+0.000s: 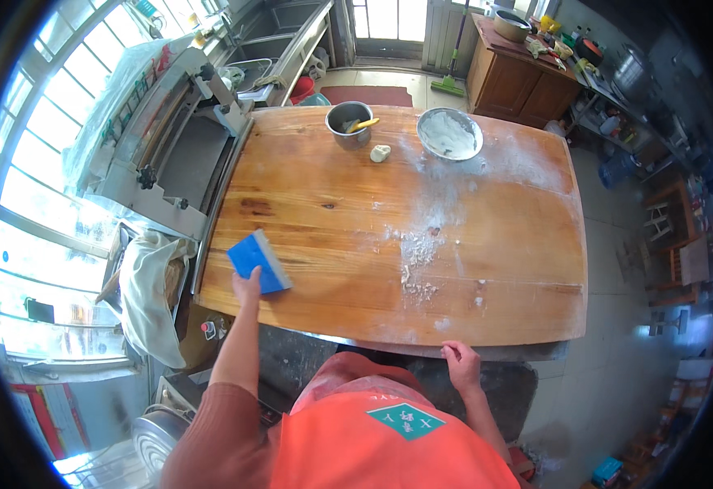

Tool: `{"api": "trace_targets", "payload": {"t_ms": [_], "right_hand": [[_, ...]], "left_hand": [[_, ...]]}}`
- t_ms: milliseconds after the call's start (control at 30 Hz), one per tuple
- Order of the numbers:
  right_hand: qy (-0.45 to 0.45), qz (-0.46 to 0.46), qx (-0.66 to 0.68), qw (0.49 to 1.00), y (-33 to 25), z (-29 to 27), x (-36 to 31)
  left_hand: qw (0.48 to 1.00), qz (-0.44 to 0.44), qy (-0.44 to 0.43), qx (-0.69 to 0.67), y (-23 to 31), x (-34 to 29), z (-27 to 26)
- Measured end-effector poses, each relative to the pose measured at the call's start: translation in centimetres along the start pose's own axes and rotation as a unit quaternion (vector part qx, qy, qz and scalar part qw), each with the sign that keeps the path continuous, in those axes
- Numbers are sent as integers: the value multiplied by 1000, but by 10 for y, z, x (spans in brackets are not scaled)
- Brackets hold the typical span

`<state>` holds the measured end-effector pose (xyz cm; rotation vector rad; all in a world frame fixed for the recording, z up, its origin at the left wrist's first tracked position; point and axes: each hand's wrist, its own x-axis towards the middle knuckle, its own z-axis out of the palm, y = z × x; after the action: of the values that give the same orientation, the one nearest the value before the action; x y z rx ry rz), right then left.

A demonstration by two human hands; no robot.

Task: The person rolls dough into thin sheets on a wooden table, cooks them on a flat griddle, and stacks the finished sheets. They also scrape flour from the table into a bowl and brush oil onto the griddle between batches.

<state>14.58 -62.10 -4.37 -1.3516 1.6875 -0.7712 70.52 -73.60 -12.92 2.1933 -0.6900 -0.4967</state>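
My left hand (248,287) is closed on the near edge of a blue brush (252,257), a flat block with a pale strip, apparently bristles, along its right side. It lies tilted on the left part of a wooden table (315,236). Close to the table's front edge, my right hand (461,363) has its fingers curled in, and nothing shows in them. Loose white flour and crumbs (420,254) are scattered down the middle of the tabletop, some way right of the brush.
At the table's far side stand a metal pot (337,134) with a yellow-handled tool and a metal bowl (480,145) of white flour. A small dough lump (380,153) sits between them. A large roller machine (148,175) borders the left side, with a cloth-covered container (146,281) nearer me.
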Motion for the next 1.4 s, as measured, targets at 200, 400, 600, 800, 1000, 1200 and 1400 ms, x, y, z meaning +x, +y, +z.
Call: {"api": "trace_targets", "payload": {"t_ms": [200, 400, 600, 800, 1000, 1200, 1400], "right_hand": [[-15, 27, 17, 999, -30, 23, 0], [-40, 37, 8, 998, -57, 48, 22], [-38, 61, 16, 997, -65, 75, 43], [-28, 90, 19, 995, -67, 90, 42], [-4, 111, 33, 993, -82, 94, 41], [-17, 91, -7, 996, -93, 96, 48], [-25, 121, 29, 992, -79, 90, 43]], "left_hand": [[971, 149, -187, -3, 147, -110, 184], [961, 226, -143, -74, 135, -58, 161], [995, 41, 69, 61, 5, 148, -11], [991, 114, -62, -14, 75, 190, 93], [930, 208, -303, 17, 193, 14, 213], [917, 198, -345, -17, 197, -65, 217], [979, 160, -122, -20, 128, 87, 119]]}}
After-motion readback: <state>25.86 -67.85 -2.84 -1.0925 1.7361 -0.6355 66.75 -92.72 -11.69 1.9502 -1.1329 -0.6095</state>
